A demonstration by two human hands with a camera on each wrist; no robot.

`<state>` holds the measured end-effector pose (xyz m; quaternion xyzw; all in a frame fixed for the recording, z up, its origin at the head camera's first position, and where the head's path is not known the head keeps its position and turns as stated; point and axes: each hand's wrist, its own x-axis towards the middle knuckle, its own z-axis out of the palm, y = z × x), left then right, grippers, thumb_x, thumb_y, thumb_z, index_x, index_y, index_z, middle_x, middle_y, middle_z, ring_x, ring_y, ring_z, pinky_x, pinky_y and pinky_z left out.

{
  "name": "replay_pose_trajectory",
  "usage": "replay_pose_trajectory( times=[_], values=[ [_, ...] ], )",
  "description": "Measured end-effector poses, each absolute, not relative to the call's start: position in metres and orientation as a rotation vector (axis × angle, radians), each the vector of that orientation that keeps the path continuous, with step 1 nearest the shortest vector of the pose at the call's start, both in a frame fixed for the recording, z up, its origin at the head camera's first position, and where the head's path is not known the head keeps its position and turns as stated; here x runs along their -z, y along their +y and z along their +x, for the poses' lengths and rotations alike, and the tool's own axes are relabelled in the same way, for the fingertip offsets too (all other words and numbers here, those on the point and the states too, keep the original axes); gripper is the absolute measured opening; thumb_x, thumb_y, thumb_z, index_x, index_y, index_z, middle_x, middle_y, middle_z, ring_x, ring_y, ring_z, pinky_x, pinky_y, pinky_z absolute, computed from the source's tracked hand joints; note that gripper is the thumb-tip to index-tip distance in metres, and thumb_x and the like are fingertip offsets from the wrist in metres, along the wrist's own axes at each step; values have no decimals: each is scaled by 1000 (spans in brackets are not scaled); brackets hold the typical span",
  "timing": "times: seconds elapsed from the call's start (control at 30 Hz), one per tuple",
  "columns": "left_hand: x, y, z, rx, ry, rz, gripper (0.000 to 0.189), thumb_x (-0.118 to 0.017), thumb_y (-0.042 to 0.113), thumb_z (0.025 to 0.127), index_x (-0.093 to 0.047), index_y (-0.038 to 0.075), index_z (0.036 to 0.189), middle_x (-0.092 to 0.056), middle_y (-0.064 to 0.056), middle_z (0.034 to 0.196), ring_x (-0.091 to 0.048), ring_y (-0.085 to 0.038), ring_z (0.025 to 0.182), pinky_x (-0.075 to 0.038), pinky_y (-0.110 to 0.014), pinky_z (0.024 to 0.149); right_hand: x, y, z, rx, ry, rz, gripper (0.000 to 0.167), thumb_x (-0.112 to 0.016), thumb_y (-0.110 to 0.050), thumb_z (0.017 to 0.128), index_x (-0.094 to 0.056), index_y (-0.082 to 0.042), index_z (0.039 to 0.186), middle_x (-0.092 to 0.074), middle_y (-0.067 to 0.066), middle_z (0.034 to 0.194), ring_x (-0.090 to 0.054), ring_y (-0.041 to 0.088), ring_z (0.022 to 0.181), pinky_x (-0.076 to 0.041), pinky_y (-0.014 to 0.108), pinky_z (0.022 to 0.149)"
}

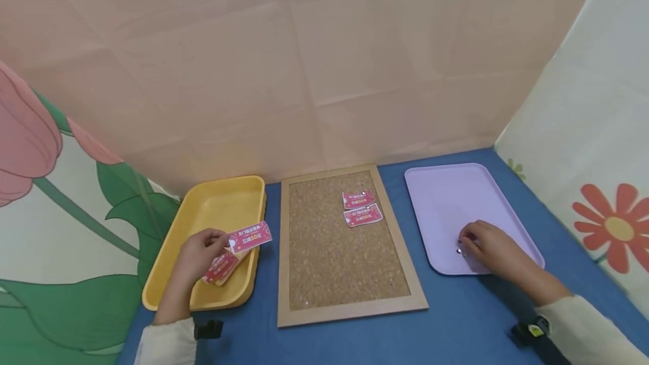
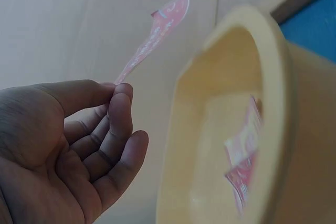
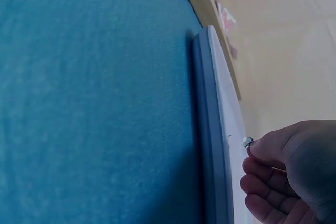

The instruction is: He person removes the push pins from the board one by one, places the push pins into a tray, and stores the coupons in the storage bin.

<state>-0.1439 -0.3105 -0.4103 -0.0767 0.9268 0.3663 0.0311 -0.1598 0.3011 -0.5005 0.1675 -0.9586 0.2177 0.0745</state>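
Note:
Over the yellow tray (image 1: 203,297), my left hand (image 1: 198,255) pinches a pink coupon (image 1: 250,236) between thumb and fingertips. In the left wrist view that coupon (image 2: 157,34) sticks up from the fingertips, slightly bent. More pink coupons (image 1: 221,266) lie in the tray below. At the lilac tray (image 1: 451,185), my right hand (image 1: 492,246) pinches a small silver pushpin (image 3: 248,141) at its thumb tip. Between the trays lies a wood-framed cork board (image 1: 334,263). Two coupons, an upper one (image 1: 358,200) and a lower one (image 1: 363,216), are fixed near its upper right.
Blue cloth (image 1: 355,339) covers the table under the trays and board. A beige backdrop (image 1: 314,72) rises behind them. Flower-printed sheets stand at the left and right. A tiny shiny dot shows near the board's lower left corner.

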Motion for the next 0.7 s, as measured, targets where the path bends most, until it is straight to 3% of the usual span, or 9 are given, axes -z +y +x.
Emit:
replay_pose_trajectory(
  times=[0.47,0.7],
  values=[
    [428,-343,-134,-1189,2834,-396,42,-53,31,101,-60,-6,119,-67,-20,106,-67,-29,91,-54,-42,80,508,307,-161,-647,-2908,490,4,-70,-9,88,-67,-8,90,-61,-1,82,-56,14,74,-51,39,65],
    [435,-352,-131,-1186,2814,-471,42,-52,30,101,-59,-7,120,-67,-19,103,-66,-24,88,-54,-40,79,514,312,-161,-628,-2890,493,6,-72,-8,86,-67,-9,90,-61,-1,83,-55,15,73,-50,39,65]
  ],
)
